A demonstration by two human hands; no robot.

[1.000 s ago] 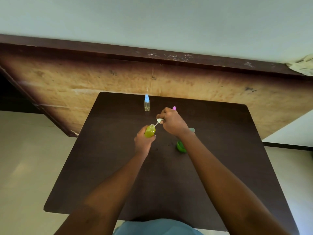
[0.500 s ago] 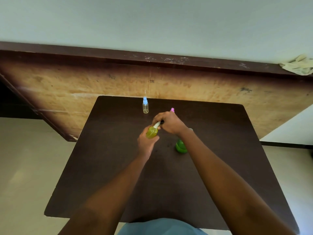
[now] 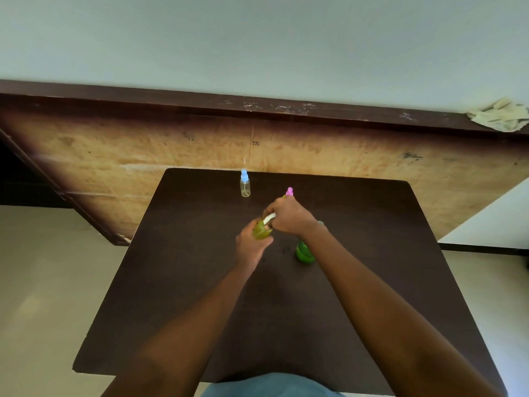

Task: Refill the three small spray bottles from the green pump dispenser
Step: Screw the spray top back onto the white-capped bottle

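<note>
My left hand grips a small spray bottle full of yellow-green liquid, held above the dark table. My right hand pinches its white spray cap at the bottle's neck. A clear small bottle with a blue cap stands upright at the table's far edge. A pink cap of another small bottle shows just behind my right hand; its body is hidden. The green pump dispenser stands under my right wrist, its top mostly hidden.
A worn wooden panel with a dark top ledge runs behind the table. A crumpled cloth lies on that ledge at the right. Pale floor surrounds the table.
My right hand has brought the white spray cap down onto the neck of the filled bottle. Both hands drifted slightly lower and closer together.
</note>
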